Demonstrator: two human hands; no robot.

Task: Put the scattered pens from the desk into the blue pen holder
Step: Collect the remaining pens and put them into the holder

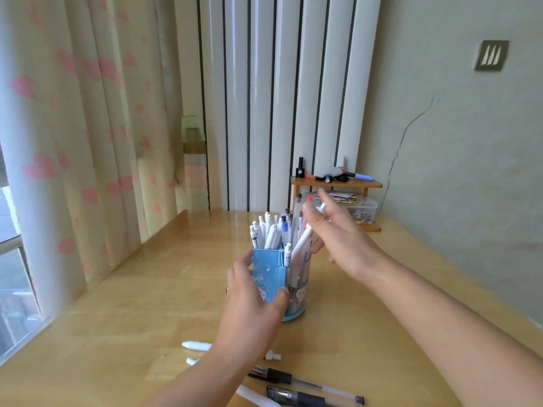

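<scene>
My left hand [252, 292] wraps around the blue pen holder [289, 284], thumb on its near face and fingers curled round the far left side, so the pot cannot tip or slide while I load it. My right hand [338, 239] hovers just to the right of the holder's mouth, fingers loosely spread; a white pen [302, 240] leans in the holder against my fingers, and whether I am pinching it or only touching it I cannot tell, since the hand is blurred. A white tip and a red tip show above my fingers, too smeared to sort out.

The holder stands on the wooden desk [147, 304], directly under my grip, already crowded with white pens standing upright, so I judge each new one has to be threaded into a gap rather than dropped in.

Below my left wrist, toward me, the scattered pens wait on the desk: 2 white pens [197, 345] partly hidden by my forearm, another white one near the bottom edge, and 2 black gel pens [296, 381] lying side by side just right of my arm. I judge the task is well along, with these 5 or so left.

Beyond my right hand sits a small wooden shelf [338, 183] with markers on top and a clear box beneath.
</scene>
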